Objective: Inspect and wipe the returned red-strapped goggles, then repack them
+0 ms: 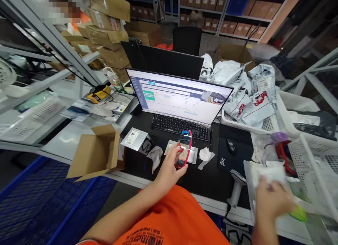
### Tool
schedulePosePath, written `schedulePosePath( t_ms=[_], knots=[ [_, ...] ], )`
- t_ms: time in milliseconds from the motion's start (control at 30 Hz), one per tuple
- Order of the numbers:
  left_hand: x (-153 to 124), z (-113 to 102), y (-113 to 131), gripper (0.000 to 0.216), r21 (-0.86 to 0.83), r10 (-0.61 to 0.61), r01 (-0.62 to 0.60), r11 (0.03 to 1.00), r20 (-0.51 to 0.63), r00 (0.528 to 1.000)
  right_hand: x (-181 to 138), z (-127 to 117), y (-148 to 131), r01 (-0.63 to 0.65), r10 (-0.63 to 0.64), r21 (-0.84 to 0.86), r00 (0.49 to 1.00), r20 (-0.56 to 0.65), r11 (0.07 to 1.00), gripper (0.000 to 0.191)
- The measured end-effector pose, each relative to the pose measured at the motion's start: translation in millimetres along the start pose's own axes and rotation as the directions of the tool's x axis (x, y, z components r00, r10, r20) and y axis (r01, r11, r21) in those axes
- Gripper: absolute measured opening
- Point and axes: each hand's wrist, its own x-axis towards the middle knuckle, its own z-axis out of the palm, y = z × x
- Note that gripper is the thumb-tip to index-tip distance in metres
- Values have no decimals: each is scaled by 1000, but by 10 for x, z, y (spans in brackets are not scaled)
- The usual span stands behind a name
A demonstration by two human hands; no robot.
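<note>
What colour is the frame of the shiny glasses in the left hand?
The thin, curved glasses frame is bright red, clearest in the head view.

Behind our keyboard (171,124) stands the screen (171,93); in front of it we have the small box (193,155) and the glasses (185,141). Left of the keyboard sits the cardboard box (89,151); right of it, the mouse (231,146) and scanner (236,188).

right grip (274,198) blurred, screen text (167,96) too small

Red-framed, bluish-lensed glasses (187,143), held on edge above the desk (195,179), white packet (273,171) lying to their right
</note>
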Motion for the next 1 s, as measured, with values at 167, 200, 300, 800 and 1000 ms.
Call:
schedulePosePath(
  t_ms=[167, 200, 300, 800, 1000],
  knots=[
    [-89, -87, 54, 48, 119, 85, -83, 989, -11, 996, -616, 1266, -874, -529, 444, 348, 845, 298, 774, 45],
    [-107, -123, 69, 50, 151, 99, -96, 984, -13, 995, -712, 1402, -1066, -623, 446, 443, 777, 445, 644, 46],
    [-169, -250, 122, 60, 248, 127, -108, 963, -61, 990, -893, 1525, -1503, -770, 204, 457, 584, 786, 445, 44],
    [-343, -443, 254, 56, 269, 212, -254, 929, 176, 961, -794, 1431, -1816, -537, 164, 362, 701, 694, 762, 34],
    [-295, -466, 306, 59, 258, 232, -297, 919, 253, 939, -281, 1528, -1841, -676, 270, 427, 674, 688, 600, 29]
  ],
)
